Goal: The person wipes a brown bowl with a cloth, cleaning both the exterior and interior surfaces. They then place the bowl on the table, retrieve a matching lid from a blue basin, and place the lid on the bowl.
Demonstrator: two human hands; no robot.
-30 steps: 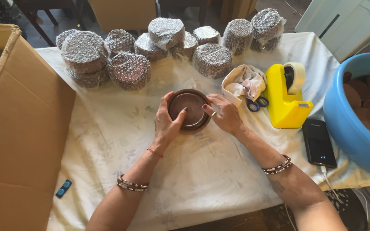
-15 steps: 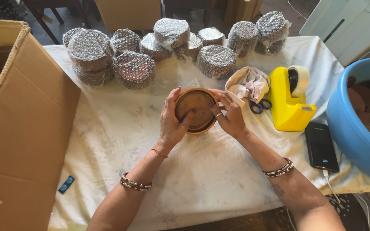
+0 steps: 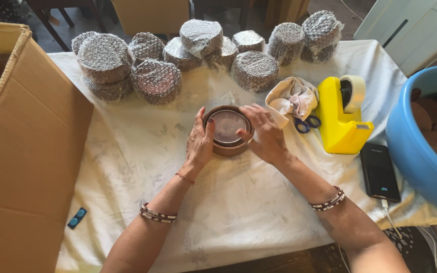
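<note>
A: White cloth-covered table (image 3: 127,151) below us, packed round the edges, and dead centre sits a stack of round brown clay bowls (image 3: 227,130).

B: Both hands are on it. The left hand (image 3: 200,143) cups the near-left rim, fingers curled against the side; the right hand (image 3: 265,134) wraps the right side, fingertips over the top. Neither is fully closed, a loose clasp from two sides.

A: Best kept that way, I'd say: even pressure on both walls, stack flat on the cloth, so nothing slides off.

B: Now the room. Just beside the right hand lie a crumpled cloth (image 3: 293,98) and blue-handled scissors (image 3: 305,123), then the yellow tape dispenser (image 3: 342,119).

A: Bubble-wrapped bundles (image 3: 158,81) crowd the far side. Cardboard box (image 3: 21,151) walls off the left, blue tub (image 3: 421,151) the right, a dark phone (image 3: 379,171) near it.

B: The open cloth is toward the person, between the forearms.
</note>
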